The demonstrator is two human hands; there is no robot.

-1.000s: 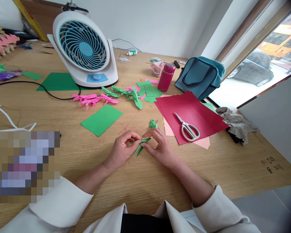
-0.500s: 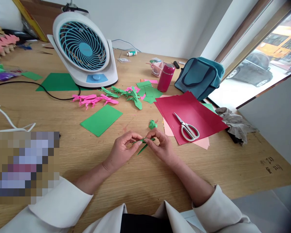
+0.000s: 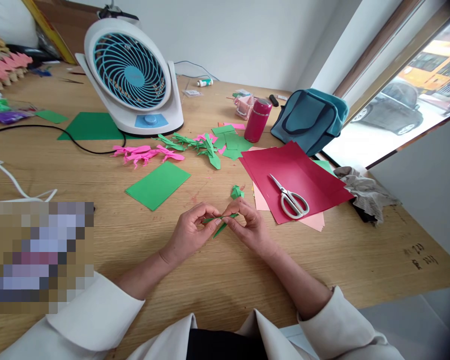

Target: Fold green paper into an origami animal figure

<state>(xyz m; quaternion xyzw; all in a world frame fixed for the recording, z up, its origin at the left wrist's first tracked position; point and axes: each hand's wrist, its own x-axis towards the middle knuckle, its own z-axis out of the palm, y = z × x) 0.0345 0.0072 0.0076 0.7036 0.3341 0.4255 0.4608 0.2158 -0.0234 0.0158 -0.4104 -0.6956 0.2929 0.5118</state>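
Observation:
A small folded green paper piece (image 3: 220, 230) is pinched between both hands above the wooden table, with one thin point sticking out downward. My left hand (image 3: 195, 227) grips its left side with thumb and forefinger. From the right, my right hand (image 3: 249, 225) pinches the other side, the fingertips of both hands nearly touching. The fingers hide much of the piece. Just beyond the right hand lies a small folded green paper shape (image 3: 237, 192). A stack of green paper rectangles (image 3: 158, 185) rests ahead of the left hand.
White-handled scissors (image 3: 290, 199) lie on red paper sheets (image 3: 315, 175) at right. Pink folded figures (image 3: 144, 154) and green folded figures (image 3: 210, 152) sit farther back. Behind them stand a white fan (image 3: 135, 75), a red flask (image 3: 258, 121) and a teal bag (image 3: 309, 122).
The fingertips have shifted slightly on the green paper piece, and more of its left edge shows. The camera view has moved a little; the other things stay in place.

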